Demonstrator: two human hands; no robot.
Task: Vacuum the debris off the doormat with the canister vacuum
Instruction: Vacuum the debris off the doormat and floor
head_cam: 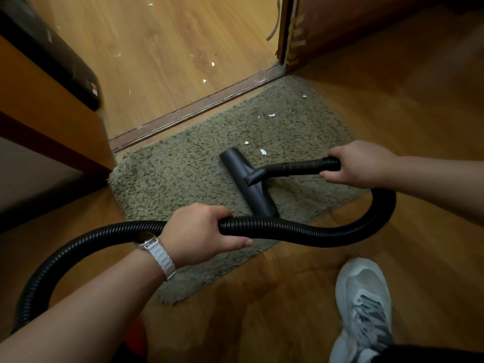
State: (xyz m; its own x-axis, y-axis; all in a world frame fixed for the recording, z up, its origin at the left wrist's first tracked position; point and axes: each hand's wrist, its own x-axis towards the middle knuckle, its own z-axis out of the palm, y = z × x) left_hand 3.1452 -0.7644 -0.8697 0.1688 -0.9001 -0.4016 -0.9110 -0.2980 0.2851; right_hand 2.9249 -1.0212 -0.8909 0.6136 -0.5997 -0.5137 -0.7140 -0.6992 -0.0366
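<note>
A shaggy grey-green doormat (183, 163) lies on the wood floor before a door threshold. The black floor nozzle (246, 179) of the vacuum rests on the mat's middle. Several white scraps of debris (263, 152) lie on the mat just beyond the nozzle and further toward the far corner. My right hand (358, 163) grips the hose cuff behind the nozzle. My left hand (201, 231) grips the ribbed black hose (340, 231), which loops from right to left and down past my left arm. The canister itself is out of view.
A brown threshold strip (193, 111) borders the mat's far edge, with more white scraps (212, 64) on the floor beyond. A wooden cabinet (52, 121) stands at the left, a door frame (288, 35) at the top right. My grey sneaker (364, 310) stands at the lower right.
</note>
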